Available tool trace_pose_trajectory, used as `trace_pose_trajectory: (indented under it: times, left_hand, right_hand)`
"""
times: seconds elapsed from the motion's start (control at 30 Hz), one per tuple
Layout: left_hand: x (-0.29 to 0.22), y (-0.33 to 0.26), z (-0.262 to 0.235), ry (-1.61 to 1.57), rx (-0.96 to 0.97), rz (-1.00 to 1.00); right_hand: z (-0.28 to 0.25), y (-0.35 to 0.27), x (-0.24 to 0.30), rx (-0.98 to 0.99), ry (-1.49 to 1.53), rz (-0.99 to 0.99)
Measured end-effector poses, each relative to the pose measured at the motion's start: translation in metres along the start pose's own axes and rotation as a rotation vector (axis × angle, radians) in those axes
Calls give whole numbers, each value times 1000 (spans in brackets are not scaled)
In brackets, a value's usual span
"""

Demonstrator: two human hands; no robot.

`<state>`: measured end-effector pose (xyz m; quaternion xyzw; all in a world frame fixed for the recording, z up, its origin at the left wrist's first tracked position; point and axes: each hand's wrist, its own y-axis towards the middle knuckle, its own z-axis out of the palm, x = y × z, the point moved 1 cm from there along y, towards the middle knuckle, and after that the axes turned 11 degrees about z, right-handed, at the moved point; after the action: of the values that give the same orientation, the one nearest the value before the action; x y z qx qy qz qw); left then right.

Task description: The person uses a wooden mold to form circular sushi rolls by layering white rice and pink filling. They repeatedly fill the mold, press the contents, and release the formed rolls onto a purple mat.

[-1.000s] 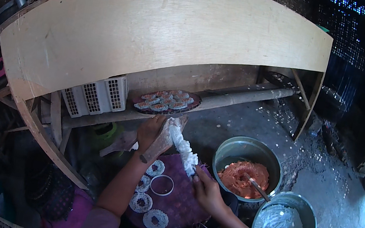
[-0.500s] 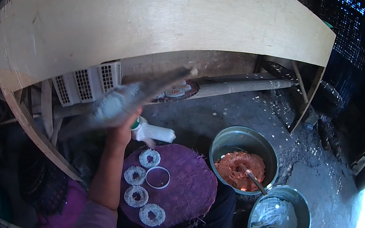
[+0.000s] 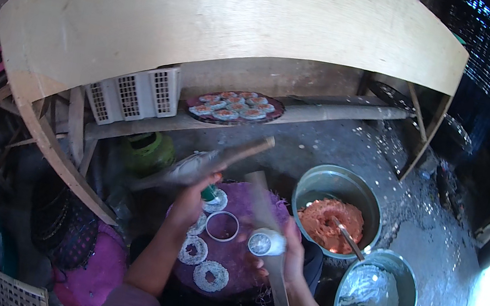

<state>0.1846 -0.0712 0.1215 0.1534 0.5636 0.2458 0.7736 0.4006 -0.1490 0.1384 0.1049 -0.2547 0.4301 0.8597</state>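
Left hand [image 3: 189, 199]: I see it closed round one end of a long stick [image 3: 203, 165], which slants up to the right and is blurred.
Right hand [image 3: 287, 257]: closed round a second rod [image 3: 268, 242] that runs from above the mat down past the wrist; a small white-filled ring [image 3: 260, 243] sits against the fingers. I cannot tell whether the fingers pinch the ring itself.
Mat [image 3: 242, 244]: round, purple, fringed, under both hands.
Rings on mat: 3 filled white discs; the nearest [image 3: 211, 275] lies by the mat's near edge. 1 empty ring [image 3: 223, 226] lies between the hands.
Red bowl [image 3: 335, 209]: metal, holds orange-red filling with a spoon, just right of the mat.
White bowl [image 3: 375, 297]: metal, holds white paste, touching the red bowl's near side.
Tray [image 3: 234, 107]: dark, round, loaded with finished pieces, on a ledge under the bench [image 3: 215, 23].
Crate [image 3: 135, 94]: white, slatted, left of the tray.
Handling, sticks: I judge them stiff and light; a grip near the end gives swing, a grip mid-shaft gives control.
Handling, discs: I judge them soft, wet and easily torn; lift by the ring's rim, not the filling.
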Motion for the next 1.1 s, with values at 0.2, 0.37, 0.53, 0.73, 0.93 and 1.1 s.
trace_pose_trajectory:
  times: [0.2,0.37,0.53,0.73,0.93,1.1]
  left_hand:
    - [-32,-41,-35,627,523,190]
    - [-56,-52,-13,666,720,-13]
    - [-68,-62,-10,455,948,-258]
    - [-43,-97,7,296,1179,-292]
    - [-32,-103,3,419,1248,-130]
    - [-36,-101,3,535,1326,-165]
  right_hand:
    - [14,-4,32,-347,-900,-535]
    - [37,2,40,-243,-1706,-684]
    - [43,1,41,-82,-1916,-376]
    - [33,-3,31,-26,-1851,-242]
    - [27,-16,21,-34,-1877,-416]
    - [20,-21,14,-46,-1894,-445]
